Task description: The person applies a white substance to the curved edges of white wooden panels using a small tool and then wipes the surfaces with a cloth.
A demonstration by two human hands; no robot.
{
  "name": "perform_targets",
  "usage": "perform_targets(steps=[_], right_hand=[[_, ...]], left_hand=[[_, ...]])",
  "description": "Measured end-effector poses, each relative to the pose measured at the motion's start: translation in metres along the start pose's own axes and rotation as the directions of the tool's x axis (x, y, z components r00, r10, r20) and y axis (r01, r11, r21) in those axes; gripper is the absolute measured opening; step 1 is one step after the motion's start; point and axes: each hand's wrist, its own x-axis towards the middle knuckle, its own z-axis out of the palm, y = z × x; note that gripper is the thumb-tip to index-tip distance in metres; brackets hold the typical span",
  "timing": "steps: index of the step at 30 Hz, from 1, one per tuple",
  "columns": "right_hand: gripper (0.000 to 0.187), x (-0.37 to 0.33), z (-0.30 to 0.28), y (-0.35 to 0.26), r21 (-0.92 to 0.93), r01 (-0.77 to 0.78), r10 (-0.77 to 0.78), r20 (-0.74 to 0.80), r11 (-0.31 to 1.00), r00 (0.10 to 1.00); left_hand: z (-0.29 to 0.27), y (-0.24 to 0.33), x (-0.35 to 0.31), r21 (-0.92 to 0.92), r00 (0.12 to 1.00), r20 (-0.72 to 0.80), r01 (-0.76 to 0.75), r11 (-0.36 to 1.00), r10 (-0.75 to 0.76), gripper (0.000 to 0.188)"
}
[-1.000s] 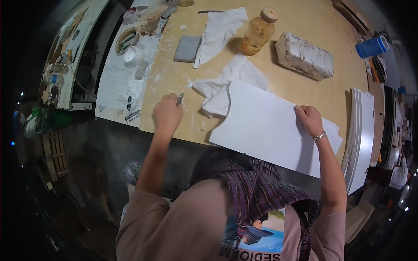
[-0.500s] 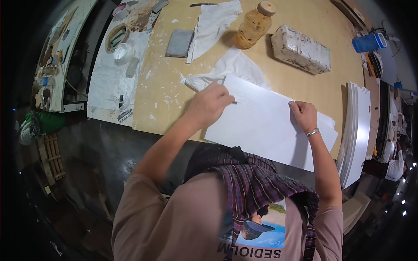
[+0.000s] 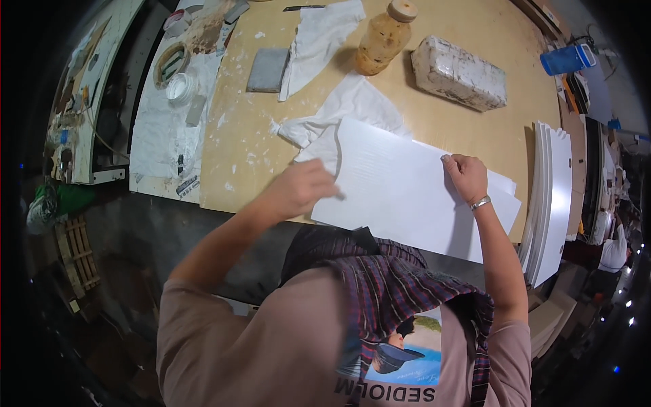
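A flat white panel [image 3: 400, 186] lies at the table's near edge, on top of another white sheet that shows at its right. My left hand [image 3: 298, 190] is at the panel's left edge, fingers curled together and smeared by motion. A small dark tip shows at its fingertips; what it belongs to is hidden. At the far right part of the panel, my right hand [image 3: 468, 178] grips the long edge, thumb on top and fingers curled. A crumpled white cloth [image 3: 356, 105] touches the panel's far left corner.
Farther back are a bottle [image 3: 384, 39] of yellowish liquid, a plastic-wrapped block [image 3: 459, 73], a grey pad [image 3: 268, 70] and another white cloth [image 3: 322, 41]. White panels [image 3: 548, 203] stand stacked on the right. A smeared side board [image 3: 159, 136] holds an open jar [image 3: 181, 88] and a tape roll [image 3: 171, 64].
My left hand has moved nearer to my body and left along the panel's left end, uncovering part of the cloth. My right hand keeps its place on the panel. The whole view shifted slightly.
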Motion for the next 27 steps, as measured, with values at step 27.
perform_targets(steps=[27], right_hand=[[0.043, -0.064, -0.106, -0.013, 0.521, -0.09, 0.135, -0.049, 0.849, 0.99]], left_hand=[[-0.068, 0.084, 0.078, -0.335, 0.781, -0.072, 0.566, 0.753, -0.62, 0.03]])
